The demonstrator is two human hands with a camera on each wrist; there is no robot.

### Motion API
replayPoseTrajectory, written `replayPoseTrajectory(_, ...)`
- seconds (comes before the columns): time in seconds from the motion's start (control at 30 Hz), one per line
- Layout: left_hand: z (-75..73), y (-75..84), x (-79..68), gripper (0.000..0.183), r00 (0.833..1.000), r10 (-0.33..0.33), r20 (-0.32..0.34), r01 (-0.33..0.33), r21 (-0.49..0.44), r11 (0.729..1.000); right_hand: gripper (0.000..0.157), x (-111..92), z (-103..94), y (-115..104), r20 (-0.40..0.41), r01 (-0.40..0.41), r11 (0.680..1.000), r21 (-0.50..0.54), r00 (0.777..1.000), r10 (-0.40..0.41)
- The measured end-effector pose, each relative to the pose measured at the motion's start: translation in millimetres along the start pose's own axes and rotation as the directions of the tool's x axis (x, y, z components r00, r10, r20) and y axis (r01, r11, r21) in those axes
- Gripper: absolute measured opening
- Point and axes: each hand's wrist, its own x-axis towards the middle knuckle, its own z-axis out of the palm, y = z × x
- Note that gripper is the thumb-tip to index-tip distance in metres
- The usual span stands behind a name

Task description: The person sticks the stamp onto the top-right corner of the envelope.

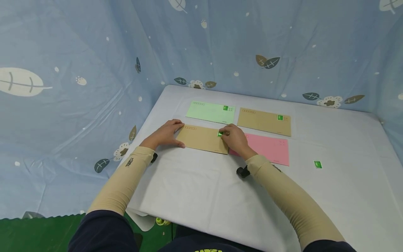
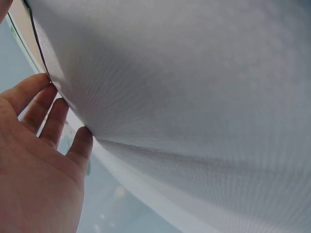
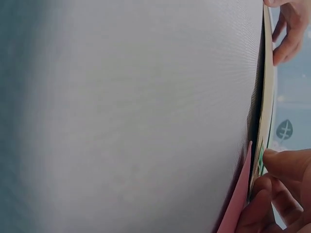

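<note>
In the head view a tan envelope (image 1: 201,140) lies at the front left of the group, its row of small postcode boxes at the upper left. My left hand (image 1: 167,134) rests at its left end, thumb at the lower corner and fingers spread near the upper one. At the upper right corner, my right hand (image 1: 235,138) pinches a green stamp (image 1: 219,134) between thumb and fingertips, right at the paper. The right wrist view shows the thumb (image 3: 282,160) against the stamp, the other fingers curled beneath. A pink envelope (image 1: 267,148) lies partly under my right hand.
Behind lie a light green envelope (image 1: 209,113) and another tan envelope (image 1: 262,122), each with a green stamp at its upper right. A loose green stamp (image 1: 318,164) lies to the right on the white tablecloth (image 1: 189,185). Blue patterned curtains (image 1: 226,42) hang behind the table.
</note>
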Motion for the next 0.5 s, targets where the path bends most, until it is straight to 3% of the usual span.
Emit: replayPoseTrajectory(0.5,0.8,-1.9,-0.8,0.115,1.000,0.015,-0.002,-0.015,-0.007,1.000,0.024,0.6,-0.5,-3.1,0.010,-0.019,0.999,-0.049,1.000,0.020)
